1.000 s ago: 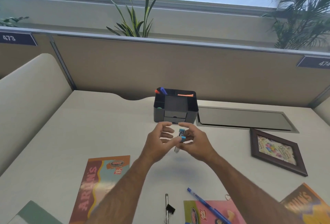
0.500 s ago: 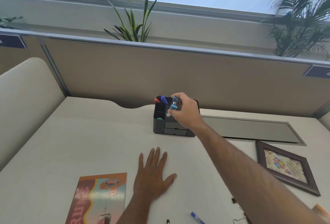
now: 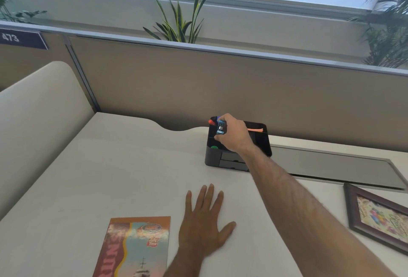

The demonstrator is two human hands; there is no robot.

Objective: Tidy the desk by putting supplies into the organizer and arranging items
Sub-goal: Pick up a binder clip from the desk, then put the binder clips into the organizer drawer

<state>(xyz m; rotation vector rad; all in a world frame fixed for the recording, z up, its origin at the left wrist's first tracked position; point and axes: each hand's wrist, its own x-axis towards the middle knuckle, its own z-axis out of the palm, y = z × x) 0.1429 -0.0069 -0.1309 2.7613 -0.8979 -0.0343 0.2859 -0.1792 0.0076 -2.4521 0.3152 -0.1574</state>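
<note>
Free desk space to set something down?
Bare desk left of the organizer, between the curved side panel and the brochure. Crowded right: right hand over the organizer, picture frame, left hand flat centre.

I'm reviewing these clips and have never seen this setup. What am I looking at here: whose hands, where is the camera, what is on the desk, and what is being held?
There is no machine: a person works with bare hands. The single picture comes from a wide-angle camera on the person's head, looking forward and down, so the arms enter from the bottom.

The right hand reaches over the black plastic desk organizer and pinches a small blue binder clip above its left compartments, where marker tips and something green show. The left hand lies flat, palm down, on the pale desk.

Also on the desk: a colourful printed booklet beside the left hand, and a dark wooden picture frame lying at the right edge.
</note>
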